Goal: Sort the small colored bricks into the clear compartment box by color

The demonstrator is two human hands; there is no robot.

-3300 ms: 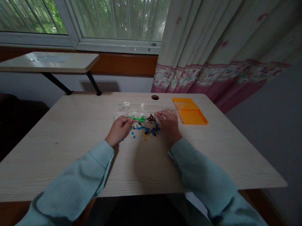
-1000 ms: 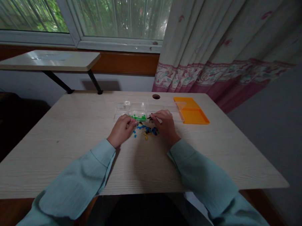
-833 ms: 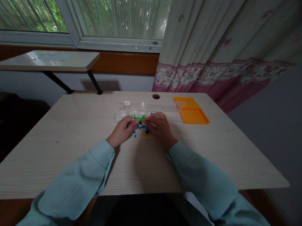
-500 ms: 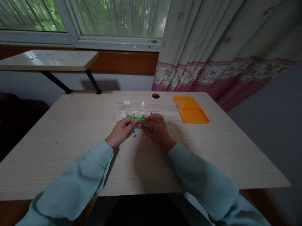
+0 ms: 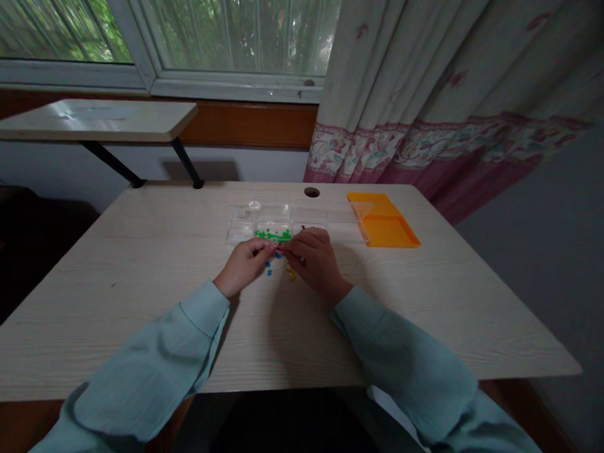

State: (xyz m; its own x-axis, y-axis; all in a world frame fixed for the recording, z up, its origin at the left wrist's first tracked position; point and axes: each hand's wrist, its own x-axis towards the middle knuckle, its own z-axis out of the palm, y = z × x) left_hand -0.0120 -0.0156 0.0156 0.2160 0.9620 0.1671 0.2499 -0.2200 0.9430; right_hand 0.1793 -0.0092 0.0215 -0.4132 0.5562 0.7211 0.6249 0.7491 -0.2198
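Note:
My left hand is closed in a pinch, thumb against forefinger, just in front of a clear plastic box. My right hand meets it fingertip to fingertip, its fingers curled together. Whatever small thing lies between the fingertips is too tiny to make out. Green pieces lie in a near compartment of the clear divided box, right behind my fingers. On the table below my fingertips are several small blue pieces and a little group of yellow pieces.
An orange tray lies at the back right of the wooden table, the clear box's right end overlapping it. A raised shelf on black legs stands at the back left. Behind are a window and a curtain.
My left hand has shifted slightly right, toward my right hand. The blue, strip-like thing seen under my right fingers earlier no longer shows there.

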